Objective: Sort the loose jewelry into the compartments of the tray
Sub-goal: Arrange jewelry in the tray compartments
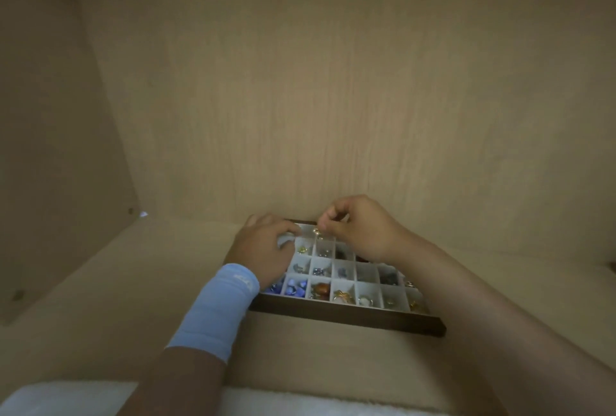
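A dark wooden tray (350, 315) with white grid compartments lies on a shelf against the back wall. Its compartments hold small jewelry: blue beads (295, 287), an amber stone (321, 289), gold pieces (343, 295) and others. My left hand (263, 249), with a light blue wristband, rests over the tray's far left compartments with fingers curled; whether it holds anything is hidden. My right hand (356, 225) hovers over the far row, its fingertips pinched on a small gold piece (316, 232).
The tray sits inside a pale wooden cabinet, with the back panel (333, 98) right behind it and a side wall (50, 148) at left. A white towel-like edge (83, 399) runs along the bottom of the view.
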A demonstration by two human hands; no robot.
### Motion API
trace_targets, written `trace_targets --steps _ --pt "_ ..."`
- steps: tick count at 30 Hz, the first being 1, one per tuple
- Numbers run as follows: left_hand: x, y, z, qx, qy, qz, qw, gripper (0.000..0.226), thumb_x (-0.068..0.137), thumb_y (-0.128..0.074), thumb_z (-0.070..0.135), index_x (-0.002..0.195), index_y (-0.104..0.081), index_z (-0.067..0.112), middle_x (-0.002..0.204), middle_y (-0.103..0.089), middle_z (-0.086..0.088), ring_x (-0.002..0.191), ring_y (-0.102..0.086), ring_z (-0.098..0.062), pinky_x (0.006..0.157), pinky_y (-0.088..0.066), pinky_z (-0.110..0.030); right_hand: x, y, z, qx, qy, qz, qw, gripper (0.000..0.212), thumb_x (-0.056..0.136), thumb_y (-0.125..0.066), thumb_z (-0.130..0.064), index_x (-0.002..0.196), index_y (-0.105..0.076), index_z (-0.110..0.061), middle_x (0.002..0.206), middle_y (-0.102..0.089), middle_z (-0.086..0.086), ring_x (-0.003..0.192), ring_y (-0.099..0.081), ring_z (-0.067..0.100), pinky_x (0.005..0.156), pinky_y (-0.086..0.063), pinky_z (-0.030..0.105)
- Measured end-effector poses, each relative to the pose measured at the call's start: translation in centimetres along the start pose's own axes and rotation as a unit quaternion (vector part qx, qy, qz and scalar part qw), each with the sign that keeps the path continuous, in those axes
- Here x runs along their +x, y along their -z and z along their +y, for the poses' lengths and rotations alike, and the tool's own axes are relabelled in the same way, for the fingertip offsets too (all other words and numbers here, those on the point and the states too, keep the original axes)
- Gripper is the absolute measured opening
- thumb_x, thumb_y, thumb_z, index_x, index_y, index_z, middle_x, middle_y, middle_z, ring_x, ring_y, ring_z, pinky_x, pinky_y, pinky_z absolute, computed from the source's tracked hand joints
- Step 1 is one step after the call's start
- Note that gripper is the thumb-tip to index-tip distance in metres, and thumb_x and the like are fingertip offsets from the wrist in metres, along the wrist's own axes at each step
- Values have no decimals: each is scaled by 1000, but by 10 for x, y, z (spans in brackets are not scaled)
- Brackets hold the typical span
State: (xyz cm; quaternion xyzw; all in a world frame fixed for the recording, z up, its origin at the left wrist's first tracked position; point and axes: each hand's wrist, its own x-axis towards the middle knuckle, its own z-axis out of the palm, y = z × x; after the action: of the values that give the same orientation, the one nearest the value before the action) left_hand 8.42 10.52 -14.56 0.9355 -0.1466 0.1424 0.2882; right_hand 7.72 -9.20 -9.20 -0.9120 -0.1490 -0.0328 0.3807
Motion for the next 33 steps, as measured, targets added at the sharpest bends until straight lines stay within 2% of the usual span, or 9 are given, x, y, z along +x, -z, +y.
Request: trace_targets --steps 3,7,10,14,18,22,25,31,33 --pt "2 -1 -3 -16 -4 6 1000 29 87 -56 15 105 -71 32 114 -61 10 115 -42 -14 101 -34 -27 13 -12 -6 -117 22 -39 992 10 94 -65 -23 89 -73 -23 88 -70 -9 84 -65 7 81 -54 31" --pt "2 -2 -5 -37 8 0 999 27 87 -55 18 102 -71 34 115 -60 12 114 -39 -12 102 -30 -24 21 -21 -13 -258 62 -75 961 10 95 -63 -29 89 -69 -25 87 -61 -10 82 -60 11 78 -53 34" --pt "1 -2 -8 -50 11 0 999 25 86 -55 17 98 -70 33 113 -60 12 113 -40 -12 103 -32 -26 26 -27 -17 -305 71 -86 946 12 95 -62 -31 93 -70 -22 93 -60 -5 84 -59 15 76 -51 34" --pt "1 -2 -8 -66 18 11 998 20 85 -56 17 90 -70 30 106 -61 13 110 -41 -11 95 -32 -22 31 -34 -18 -344 68 -95 932 13 94 -62 -30 93 -74 -24 88 -60 -6 83 -60 16 70 -48 31" --pt "0 -1 -4 -79 28 19 996 18 86 -56 17 87 -70 29 100 -58 14 107 -39 -10 90 -30 -19 34 -35 -15 -315 51 -107 942 15 95 -63 -30 94 -76 -24 77 -60 -11 79 -59 13 70 -48 30" --pt "-1 1 -3 -71 24 19 997 15 85 -59 19 86 -69 31 99 -57 15 108 -40 -10 91 -34 -23 34 -24 -14 -223 17 -141 964 14 93 -67 -34 97 -77 -25 92 -71 -11 87 -64 8 82 -54 31" --pt "-2 2 -3 -66 12 18 998 15 85 -61 20 86 -70 32 98 -57 15 107 -41 -11 93 -38 -27 31 -11 -10 -167 -9 -111 980 16 96 -63 -32 96 -75 -23 87 -70 -12 82 -63 4 75 -48 26" --pt "-2 2 -3 -43 -9 5 999 21 87 -59 24 80 -73 38 97 -57 19 107 -40 -8 97 -38 -30 23 -15 -7 -204 2 -124 971 17 97 -60 -26 99 -76 -26 93 -70 -12 88 -64 6 86 -54 32" --pt "-2 1 -2 -35 -14 0 999 20 87 -59 27 79 -74 37 97 -57 19 106 -40 -7 96 -39 -30 20 -20 -6 -226 15 -127 966 18 98 -58 -26 103 -76 -28 100 -71 -13 93 -63 5 92 -54 33"
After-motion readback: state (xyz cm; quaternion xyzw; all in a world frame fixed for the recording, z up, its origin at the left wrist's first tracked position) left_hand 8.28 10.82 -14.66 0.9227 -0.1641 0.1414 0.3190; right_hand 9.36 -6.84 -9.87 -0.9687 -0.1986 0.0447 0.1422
